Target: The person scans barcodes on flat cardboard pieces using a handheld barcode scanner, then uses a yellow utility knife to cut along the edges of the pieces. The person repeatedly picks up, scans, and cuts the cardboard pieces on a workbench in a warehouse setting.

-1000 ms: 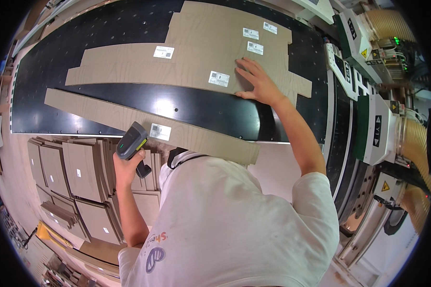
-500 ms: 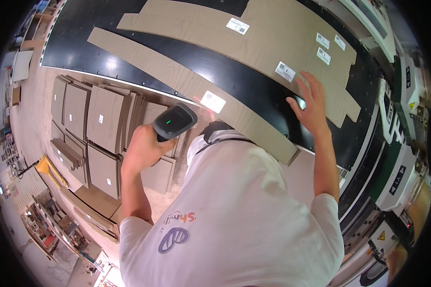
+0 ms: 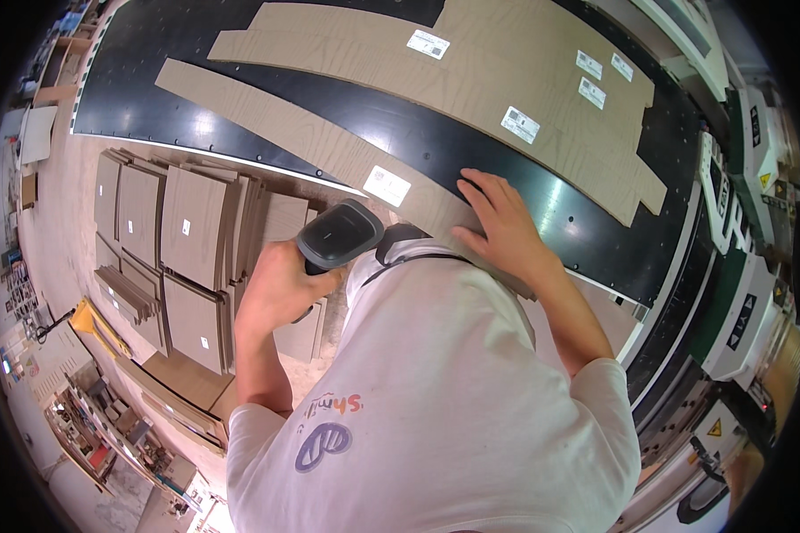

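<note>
Clasping handheld scanner (image 3: 340, 234) in left hand (image 3: 280, 286); right hand (image 3: 507, 233) spread over narrow board (image 3: 329, 148), contact unclear.

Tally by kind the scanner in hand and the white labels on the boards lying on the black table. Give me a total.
Handheld scanner, in the left hand: 1
White label on the near narrow strip: 1
White labels on the far boards: 5
Total: 7
</note>
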The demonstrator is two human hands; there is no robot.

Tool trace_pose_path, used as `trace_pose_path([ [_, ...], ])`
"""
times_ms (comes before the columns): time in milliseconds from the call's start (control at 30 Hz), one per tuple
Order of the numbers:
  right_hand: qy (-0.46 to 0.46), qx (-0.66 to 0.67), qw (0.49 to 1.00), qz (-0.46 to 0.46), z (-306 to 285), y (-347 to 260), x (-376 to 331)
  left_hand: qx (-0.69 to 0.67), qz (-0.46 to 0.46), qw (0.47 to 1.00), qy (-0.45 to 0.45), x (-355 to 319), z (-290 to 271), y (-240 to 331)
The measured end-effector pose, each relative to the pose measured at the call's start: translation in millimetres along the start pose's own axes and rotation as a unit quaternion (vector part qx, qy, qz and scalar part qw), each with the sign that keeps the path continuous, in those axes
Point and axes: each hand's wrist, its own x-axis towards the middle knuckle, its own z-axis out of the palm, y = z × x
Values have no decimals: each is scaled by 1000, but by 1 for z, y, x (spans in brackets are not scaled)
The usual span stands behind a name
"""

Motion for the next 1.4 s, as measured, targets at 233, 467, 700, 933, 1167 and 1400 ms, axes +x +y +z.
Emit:
trace_pose_path([
  [233, -43, 35, 998, 31, 17, -20, 1, 6, -8, 1000, -11, 1, 0, 0],
  [467, -51, 37, 998, 32, 34, -12, -9, -326, 88, 939, 69, 77, 48, -93],
  [700, -49, 112, 989, 79, -9, 21, -29, -383, 73, 919, 48, 78, 88, -92],
  [933, -15, 33, 998, 48, -27, 62, -38, -99, 58, 991, 64, 37, 47, -57],
  [1167, -1, 36, 998, 47, -25, 57, -36, -19, 23, 999, -32, 5, 29, -13],
  [1400, 0, 43, 998, 47, -27, 58, -36, -13, 17, 999, -39, 6, 33, 4],
])
